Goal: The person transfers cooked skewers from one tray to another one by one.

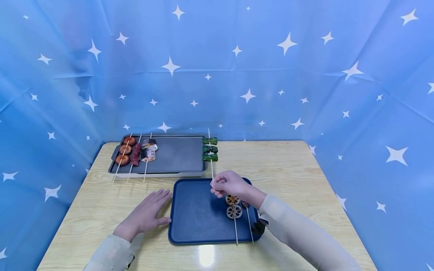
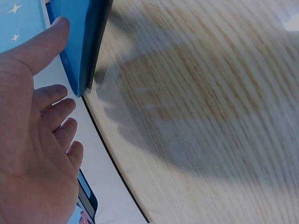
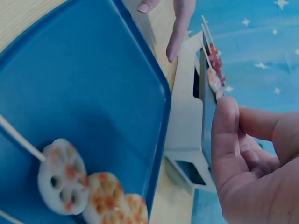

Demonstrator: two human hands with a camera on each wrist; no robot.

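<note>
My right hand (image 1: 231, 184) pinches the lower stick of a green pepper skewer (image 1: 210, 149) between thumb and fingers. The pepper pieces are over the right end of a dark grill plate (image 1: 179, 154); whether they touch it I cannot tell. Beneath that hand is a blue tray (image 1: 196, 214) with a lotus root skewer (image 1: 234, 212) and another skewer (image 1: 249, 224), partly hidden by the hand and forearm. My left hand (image 1: 149, 210), fingers extended, is beside the tray's left edge, thumb close to the rim. The left wrist view shows its palm (image 2: 32, 154) holding nothing.
On the grill's left end lie a skewer of round brown slices (image 1: 124, 149), a red meat skewer (image 1: 135, 154) and a fish skewer (image 1: 148, 152), their sticks jutting over the front edge. A wooden table (image 1: 288, 177) carries everything. Behind it hangs a blue star-patterned curtain (image 1: 217, 90).
</note>
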